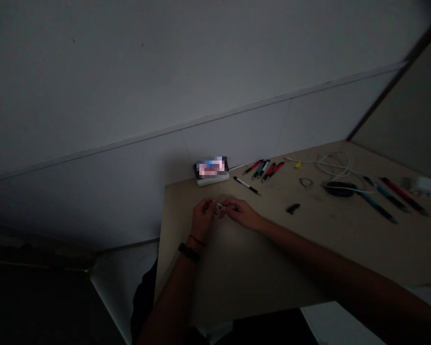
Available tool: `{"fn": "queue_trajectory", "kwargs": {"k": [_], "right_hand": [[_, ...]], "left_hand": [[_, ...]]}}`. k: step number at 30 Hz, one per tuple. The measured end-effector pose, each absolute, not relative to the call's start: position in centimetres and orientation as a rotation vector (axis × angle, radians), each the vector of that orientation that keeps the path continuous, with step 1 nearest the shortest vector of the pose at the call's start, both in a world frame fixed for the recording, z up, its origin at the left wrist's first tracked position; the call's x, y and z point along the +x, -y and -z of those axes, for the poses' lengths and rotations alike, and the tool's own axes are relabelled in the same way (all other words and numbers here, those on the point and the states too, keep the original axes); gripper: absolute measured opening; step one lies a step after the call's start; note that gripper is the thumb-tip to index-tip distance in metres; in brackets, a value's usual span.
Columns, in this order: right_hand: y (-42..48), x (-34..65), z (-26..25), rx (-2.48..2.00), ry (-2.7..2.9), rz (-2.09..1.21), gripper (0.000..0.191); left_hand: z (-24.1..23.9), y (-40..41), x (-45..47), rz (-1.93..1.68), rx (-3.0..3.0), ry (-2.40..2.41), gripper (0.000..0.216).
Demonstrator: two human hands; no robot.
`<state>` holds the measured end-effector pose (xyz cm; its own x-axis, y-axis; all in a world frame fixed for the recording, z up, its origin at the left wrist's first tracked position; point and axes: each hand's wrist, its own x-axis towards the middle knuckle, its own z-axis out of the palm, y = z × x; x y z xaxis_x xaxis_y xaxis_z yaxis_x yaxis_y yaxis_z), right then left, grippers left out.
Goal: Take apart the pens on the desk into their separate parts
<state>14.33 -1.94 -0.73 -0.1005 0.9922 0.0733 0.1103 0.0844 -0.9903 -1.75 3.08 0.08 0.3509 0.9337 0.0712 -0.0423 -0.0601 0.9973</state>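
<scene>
Near the table's left end, my left hand (203,215) and my right hand (241,213) meet, fingers pinched. Between their fingertips shows a small thin white piece (219,205), too small and dim to tell its kind. Both hands seem to grip it, one at each end. A red string and a dark band circle my left wrist. Just beyond the hands, a phone (211,167) with a lit, blurred screen leans on a white block (213,180). A white and black pen (246,185) lies to the right of the phone.
Several red and blue pens (273,171) lie near the wall. Farther right are a small black clip-like piece (292,208), a dark oval object (340,189), a coiled white cable (333,165), more pens (404,195) and a white charger (426,186). The table's left edge (161,230) is close.
</scene>
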Motion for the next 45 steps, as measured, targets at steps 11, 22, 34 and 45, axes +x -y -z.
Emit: {"fn": "queue_trajectory", "kwargs": {"k": [11,22,34,45], "right_hand": [[1.96,14.25,0.49,-1.211,1.421,-1.137,0.049],[2.05,14.29,0.26,-1.195,1.411,-1.160,0.050],[1.92,14.28,0.42,-1.190,1.450,-1.165,0.047],[1.97,14.23,0.39,-1.204,1.461,-1.123,0.048]], "left_hand": [[-0.12,-2.99,-1.86,-0.979,1.393,-0.905,0.030],[-0.04,-2.96,-1.76,-0.978,1.329,-0.907,0.030],[0.11,-3.04,-1.57,-0.977,1.333,-0.892,0.033],[0.09,-3.00,-1.63,-0.965,1.334,-0.888,0.030]]}}
